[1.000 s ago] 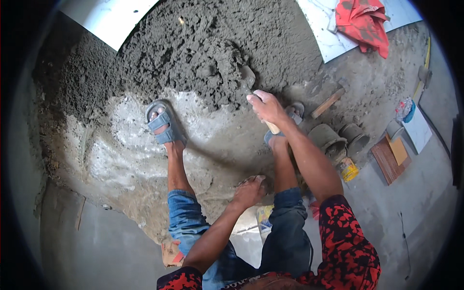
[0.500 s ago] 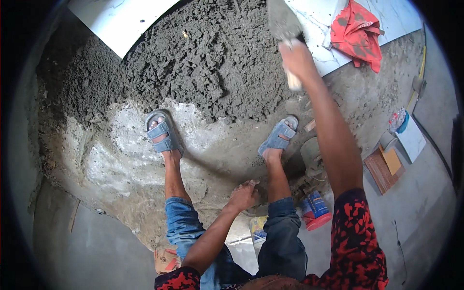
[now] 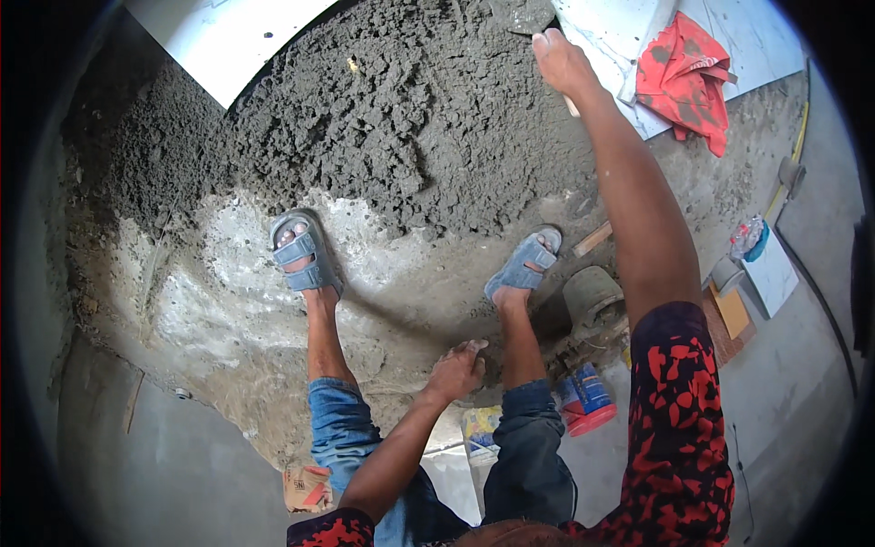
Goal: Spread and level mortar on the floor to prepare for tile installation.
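A: R hand point(image 3: 561, 59)?
B: Arm stretched far fwd, fist wrapped round a trowel point(image 3: 533, 27) handle. Pale handle end pokes out below the fist; grey blade point(image 3: 521, 14) sits past the knuckles at the top edge of view.
A: Which way does it run?
B: Long axis slanted, handle toward the person, blade pointing away and slightly left. Blade tip is cut off by the frame, so can't tell its full shape.
A: Where is it?
B: Far rim of the mortar pile point(image 3: 401, 118), just beside a white board point(image 3: 620, 36) w/ a red cloth point(image 3: 684, 77) on it.
A: L hand point(image 3: 456, 369)?
B: Low, between the knees, fingers loosely curled, holding nothing. Near the right shin.
A: Feet?
B: Both in blue sandals point(image 3: 305, 251) on wet smeared ground. A bucket point(image 3: 592, 296) lies just beside the right foot.
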### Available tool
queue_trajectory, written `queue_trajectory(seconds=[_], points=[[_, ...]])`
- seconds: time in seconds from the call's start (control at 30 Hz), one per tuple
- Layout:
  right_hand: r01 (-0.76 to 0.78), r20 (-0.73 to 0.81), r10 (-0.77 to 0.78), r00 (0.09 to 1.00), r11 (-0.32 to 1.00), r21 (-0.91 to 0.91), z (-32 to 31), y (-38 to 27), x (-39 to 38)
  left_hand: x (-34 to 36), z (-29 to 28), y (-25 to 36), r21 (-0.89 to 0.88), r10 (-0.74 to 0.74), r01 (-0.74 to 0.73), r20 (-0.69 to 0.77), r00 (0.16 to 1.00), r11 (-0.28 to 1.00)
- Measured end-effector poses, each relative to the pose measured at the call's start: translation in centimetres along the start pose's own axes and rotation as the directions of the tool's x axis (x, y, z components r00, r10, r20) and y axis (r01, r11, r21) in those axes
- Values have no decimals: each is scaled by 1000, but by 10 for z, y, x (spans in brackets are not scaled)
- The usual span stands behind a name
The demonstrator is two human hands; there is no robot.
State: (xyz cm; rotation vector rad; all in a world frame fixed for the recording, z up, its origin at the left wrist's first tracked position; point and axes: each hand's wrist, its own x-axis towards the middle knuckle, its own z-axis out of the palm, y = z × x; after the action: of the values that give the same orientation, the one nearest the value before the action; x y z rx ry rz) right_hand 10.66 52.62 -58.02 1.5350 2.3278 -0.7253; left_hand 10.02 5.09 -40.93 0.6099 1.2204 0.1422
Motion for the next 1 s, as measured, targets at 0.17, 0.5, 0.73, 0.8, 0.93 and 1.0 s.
queue_trajectory(seconds=[0.17, 0.5, 0.73, 0.8, 0.93, 1.0], points=[[252, 16, -262, 965, 907, -338, 9, 53, 86, 17, 11, 22, -53, 112, -113, -27, 993, 992], [-560, 478, 339, 811, 686, 464, -34, -7, -39, 5, -3, 9, 9, 64, -64, -32, 997, 998], [-607, 367, 485, 794, 670, 427, 0, 5, -136, -2, -23, 27, -15, 60, -60, -42, 997, 998], [-34, -76, 36, 996, 999, 27, 23, 60, -179, 6, -17, 36, -58, 92, -93, -25, 995, 994], [-356, 95, 343, 935, 895, 271, 42, 6, -278, -5, -19, 19, -6, 16, -16, 13, 1000, 1000], [-444, 233, 381, 895, 816, 371, 61, 56, -324, 3, -9, 36, 13, 56, -57, 59, 997, 998]])
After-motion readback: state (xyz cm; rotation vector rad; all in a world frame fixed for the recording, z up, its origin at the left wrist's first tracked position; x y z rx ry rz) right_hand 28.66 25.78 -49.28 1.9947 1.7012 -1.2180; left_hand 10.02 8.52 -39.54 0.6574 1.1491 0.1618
